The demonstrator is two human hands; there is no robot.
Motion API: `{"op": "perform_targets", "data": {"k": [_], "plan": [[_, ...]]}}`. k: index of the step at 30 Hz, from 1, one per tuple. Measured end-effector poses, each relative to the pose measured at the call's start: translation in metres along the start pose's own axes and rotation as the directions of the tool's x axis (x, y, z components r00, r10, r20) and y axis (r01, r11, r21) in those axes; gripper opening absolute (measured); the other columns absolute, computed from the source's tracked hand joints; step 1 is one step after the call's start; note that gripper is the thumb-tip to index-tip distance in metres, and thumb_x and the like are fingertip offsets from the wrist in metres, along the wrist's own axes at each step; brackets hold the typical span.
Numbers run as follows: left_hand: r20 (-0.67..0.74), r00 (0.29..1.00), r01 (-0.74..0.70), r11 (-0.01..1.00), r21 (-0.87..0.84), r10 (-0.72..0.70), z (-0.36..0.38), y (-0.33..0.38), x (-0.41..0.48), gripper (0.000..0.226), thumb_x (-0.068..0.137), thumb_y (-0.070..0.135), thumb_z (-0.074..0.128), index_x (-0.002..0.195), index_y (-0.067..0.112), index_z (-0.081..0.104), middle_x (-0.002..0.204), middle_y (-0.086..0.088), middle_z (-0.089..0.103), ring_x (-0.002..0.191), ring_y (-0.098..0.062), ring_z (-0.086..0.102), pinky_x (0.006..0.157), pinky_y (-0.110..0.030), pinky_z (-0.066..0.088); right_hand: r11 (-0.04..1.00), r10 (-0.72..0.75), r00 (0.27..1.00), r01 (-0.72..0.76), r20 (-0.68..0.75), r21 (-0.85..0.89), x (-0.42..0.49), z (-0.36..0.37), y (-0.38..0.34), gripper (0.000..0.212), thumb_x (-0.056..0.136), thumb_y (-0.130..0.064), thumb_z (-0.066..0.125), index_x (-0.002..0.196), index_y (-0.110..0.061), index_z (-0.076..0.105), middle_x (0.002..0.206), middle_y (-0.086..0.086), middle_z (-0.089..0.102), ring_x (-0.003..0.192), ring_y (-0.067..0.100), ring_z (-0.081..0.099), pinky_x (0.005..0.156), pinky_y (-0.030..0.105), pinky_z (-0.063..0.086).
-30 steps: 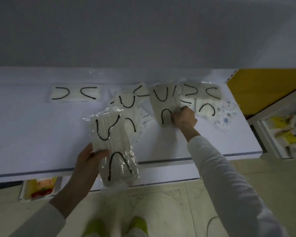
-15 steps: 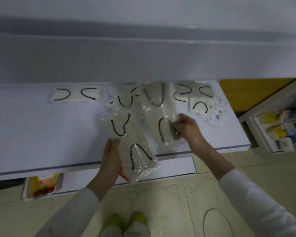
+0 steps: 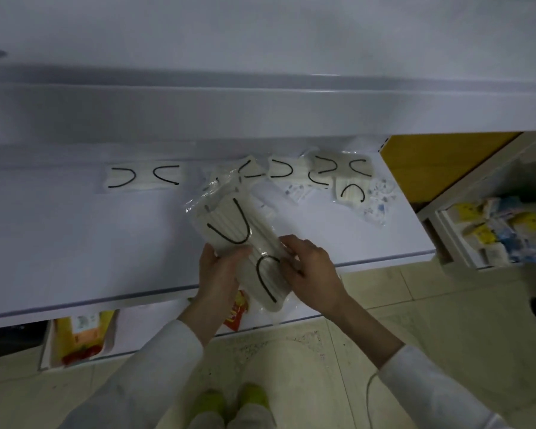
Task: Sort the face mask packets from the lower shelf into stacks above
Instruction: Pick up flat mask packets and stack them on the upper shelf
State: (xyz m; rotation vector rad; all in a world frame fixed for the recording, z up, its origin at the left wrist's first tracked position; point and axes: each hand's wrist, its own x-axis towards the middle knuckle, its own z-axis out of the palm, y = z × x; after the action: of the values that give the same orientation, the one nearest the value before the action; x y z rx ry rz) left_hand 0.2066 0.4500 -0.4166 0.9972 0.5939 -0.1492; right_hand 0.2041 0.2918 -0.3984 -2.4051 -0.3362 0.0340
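Fingers [image 3: 293, 243] of the right hand [image 3: 314, 270] and the left hand [image 3: 218, 274] clasp clear plastic packets of white, black-looped face masks [image 3: 242, 233] together, tilted over the white shelf [image 3: 75, 243] front edge. Similar loose packets [image 3: 338, 171] lie along its back.

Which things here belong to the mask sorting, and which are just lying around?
Job: clear-wrapped white mask packets with black loops, held by left hand and right hand; similar packets on the white shelf.
Lying about: yellow-and-red packets in the tray below; yellow and blue packets at far right.
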Motion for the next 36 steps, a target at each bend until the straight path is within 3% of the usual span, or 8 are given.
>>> {"op": "perform_targets", "data": {"k": [5,12,18,23,27,30,34,36], "plan": [[0.03,1.0,0.001,0.998,-0.064,0.0,-0.005,0.008,-0.012,0.052,0.071,-0.002,0.072,0.12,0.003,0.058,0.109,-0.017,0.068,0.099,-0.03,0.065,0.077,-0.038,0.053,0.976,0.094,0.992,-0.077,-0.079,0.202,-0.008,0.008,-0.01,0.024,0.088,-0.006,0.054,0.111,-0.01,0.059,0.085,0.006,0.062,0.073,0.022,0.054,0.072,0.038,0.049],[0.047,0.998,-0.033,0.996,0.087,0.03,-0.009,0.02,-0.012,0.048,0.06,0.006,0.072,0.107,0.006,0.065,0.098,-0.013,0.071,0.094,-0.03,0.067,0.077,-0.041,0.055,0.965,0.092,0.996,-0.087,-0.009,0.246,-0.007,0.007,-0.017,0.017,0.086,-0.023,0.06,0.095,-0.009,0.064,0.078,-0.002,0.061,0.074,0.013,0.058,0.062,0.02,0.043],[-0.004,0.999,0.051,0.982,0.181,-0.051,-0.007,0.012,0.002,0.035,0.071,-0.002,0.07,0.105,0.003,0.065,0.096,-0.016,0.069,0.093,-0.032,0.064,0.087,-0.049,0.051,0.904,0.306,0.951,-0.272,-0.053,0.33,0.01,-0.007,0.02,0.011,0.09,-0.01,0.06,0.088,-0.014,0.07,0.081,-0.002,0.068,0.07,-0.001,0.057,0.057,0.007,0.04],[-0.049,0.997,0.064,0.974,0.217,-0.054,0.011,-0.011,0.022,0.022,0.079,-0.005,0.061,0.1,0.003,0.065,0.091,-0.016,0.067,0.09,-0.033,0.063,0.081,-0.045,0.052,0.897,0.439,0.889,-0.427,-0.13,0.111,0.063,-0.036,0.118,0.019,0.092,-0.015,0.054,0.095,-0.011,0.072,0.094,0.007,0.072,0.079,0.018,0.062,0.06,0.011,0.039],[-0.073,0.997,0.032,0.981,0.191,-0.019,0.026,-0.032,0.042,0.027,0.08,-0.006,0.059,0.105,0.0,0.064,0.096,-0.019,0.067,0.093,-0.036,0.062,0.083,-0.045,0.051,0.855,0.452,0.876,-0.479,-0.169,-0.197,0.135,-0.05,0.198,0.027,0.093,-0.019,0.05,0.112,-0.012,0.068,0.114,0.014,0.067,0.107,0.031,0.06,0.084,0.027,0.044],[-0.087,0.996,0.014,0.985,0.172,0.001,0.034,-0.041,0.052,0.024,0.08,-0.006,0.058,0.102,0.0,0.065,0.095,-0.021,0.068,0.093,-0.037,0.063,0.08,-0.044,0.053,0.817,0.403,0.903,-0.427,-0.146,-0.387,0.18,-0.057,0.227,0.041,0.092,-0.024,0.05,0.132,-0.013,0.052,0.128,0.016,0.057,0.119,0.034,0.051,0.094,0.039,0.044],[-0.106,0.994,-0.002,0.988,0.152,0.018,0.041,-0.049,0.06,0.025,0.079,-0.008,0.059,0.103,-0.004,0.064,0.095,-0.025,0.066,0.088,-0.038,0.064,0.076,-0.042,0.053,0.79,0.364,0.93,-0.338,-0.053,-0.511,0.22,-0.046,0.241,0.056,0.095,-0.019,0.04,0.147,-0.01,0.022,0.134,0.019,0.049,0.12,0.037,0.049,0.093,0.043,0.043],[-0.114,0.993,-0.011,0.987,0.162,0.03,0.044,-0.052,0.062,0.024,0.077,-0.01,0.059,0.099,-0.006,0.064,0.09,-0.023,0.066,0.085,-0.036,0.064,0.077,-0.043,0.052,0.717,0.288,0.956,-0.258,-0.061,-0.647,0.227,-0.039,0.243,0.051,0.095,-0.018,0.04,0.144,-0.01,0.028,0.128,0.016,0.055,0.117,0.036,0.051,0.095,0.042,0.04]]}}
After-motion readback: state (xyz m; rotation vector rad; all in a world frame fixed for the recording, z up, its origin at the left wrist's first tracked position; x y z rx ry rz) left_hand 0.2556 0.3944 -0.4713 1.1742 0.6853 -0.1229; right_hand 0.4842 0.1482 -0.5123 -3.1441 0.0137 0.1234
